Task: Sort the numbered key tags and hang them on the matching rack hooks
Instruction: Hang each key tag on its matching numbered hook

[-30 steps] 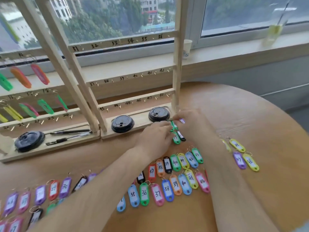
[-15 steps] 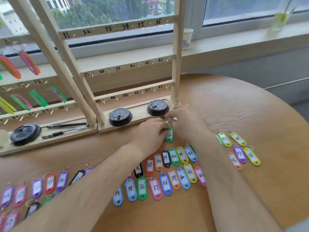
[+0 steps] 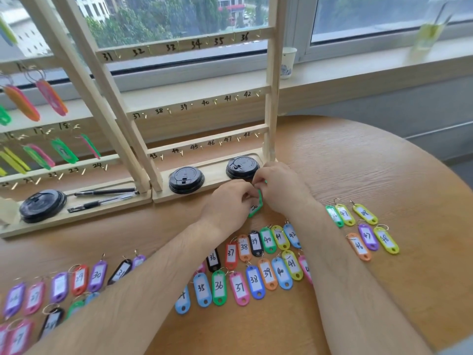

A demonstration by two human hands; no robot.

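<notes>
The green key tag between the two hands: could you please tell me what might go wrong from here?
1. The green key tag is pinched by the left hand and right hand, which cover most of its number. A misread could send it to the wrong hook.
2. Both forearms lie across the sorted tag rows and may scatter them when lifting.
3. The black lid sits just behind the hands and could get knocked.

Rack rails (image 3: 194, 44) numbered 31–48; table tags (image 3: 219, 286) 35–42, 46–48.
</notes>
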